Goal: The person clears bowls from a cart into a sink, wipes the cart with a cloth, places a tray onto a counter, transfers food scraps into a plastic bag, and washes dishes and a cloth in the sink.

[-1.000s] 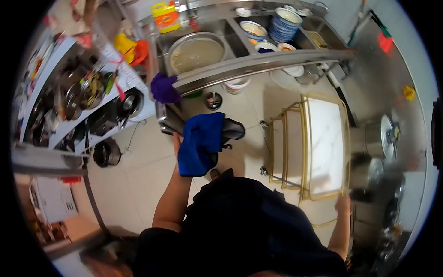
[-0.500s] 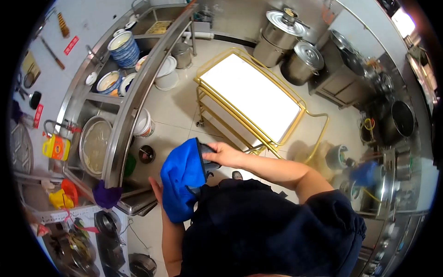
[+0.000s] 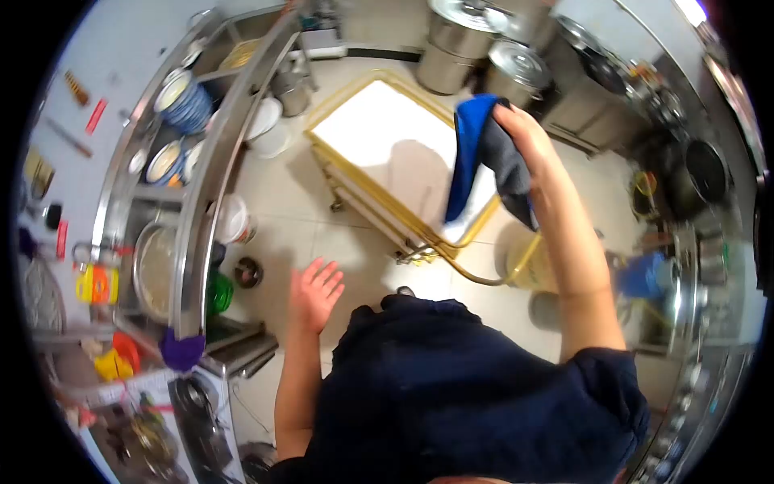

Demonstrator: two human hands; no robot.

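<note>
My right hand (image 3: 522,137) is raised at the right of the trolley and grips a blue and dark grey cloth (image 3: 501,157) by its top. The cloth hangs down in folds; its exact kind does not show. Below it and to the left stands a trolley (image 3: 363,121) with a white top and gold rails. The cloth overlaps the right part of that top in view, and I cannot tell whether they touch. My left hand (image 3: 317,292) is in the air over the floor, palm up with fingers spread, holding nothing.
At left runs a steel sink counter (image 3: 211,194) with stacked blue bowls (image 3: 187,106) and a large basin (image 3: 157,270). Steel pots (image 3: 516,68) stand at the back right. A white bucket (image 3: 234,219) is on the floor, with a blue container (image 3: 641,276) at right.
My right hand has swung up and to the right with the cloth, from in front of my body. My left hand, earlier behind the cloth, is now apart from it with its fingers spread.
</note>
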